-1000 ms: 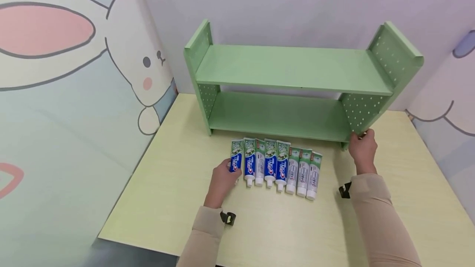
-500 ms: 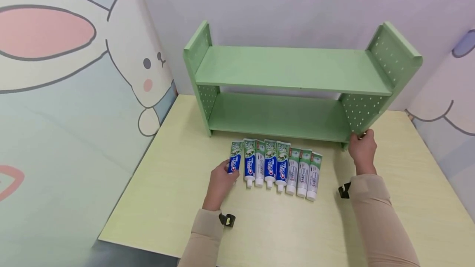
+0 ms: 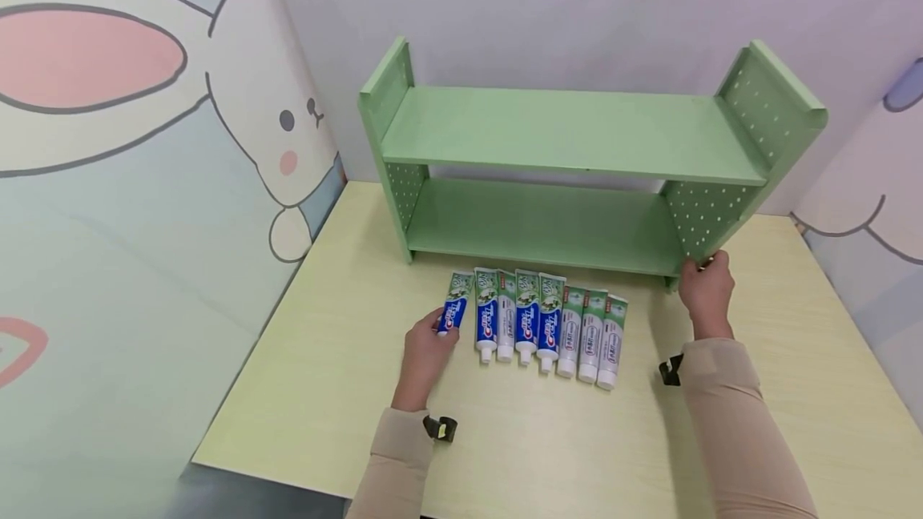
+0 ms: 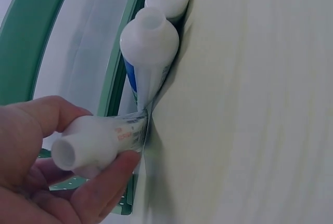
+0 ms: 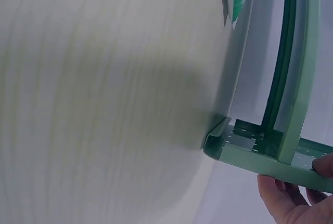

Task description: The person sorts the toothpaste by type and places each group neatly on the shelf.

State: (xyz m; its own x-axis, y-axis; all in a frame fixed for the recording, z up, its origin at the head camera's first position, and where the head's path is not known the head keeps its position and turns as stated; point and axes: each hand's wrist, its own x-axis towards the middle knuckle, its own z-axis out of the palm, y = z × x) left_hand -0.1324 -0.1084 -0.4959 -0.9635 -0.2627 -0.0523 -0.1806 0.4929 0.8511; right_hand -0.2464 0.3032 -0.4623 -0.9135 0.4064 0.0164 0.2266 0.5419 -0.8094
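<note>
My left hand (image 3: 427, 355) pinches the lower end of a blue, green and white toothpaste tube (image 3: 457, 299) at the left end of a row. In the left wrist view, thumb and fingers close round this tube (image 4: 106, 138) near its white cap; its flat end is down by the table. The tube slants, cap end to the left, its flat end beside the neighbouring blue Crest toothpaste tube (image 3: 486, 315). My right hand (image 3: 707, 295) grips the lower front edge of the right side panel (image 5: 260, 164) of a green two-tier shelf (image 3: 541, 219), thumb and fingers on either side of that edge.
Several more toothpaste tubes, blue-green ones and silver-green ones (image 3: 591, 335), lie side by side on the pale wooden table (image 3: 317, 391), just in front of the shelf. A grey wall (image 3: 577, 14) stands behind; a rabbit-painted wall (image 3: 144, 263) is at the left.
The toothpaste tube in my left hand has swung to a slant, its cap end moving left and away from the row. My right hand stays on the shelf's side panel.
</note>
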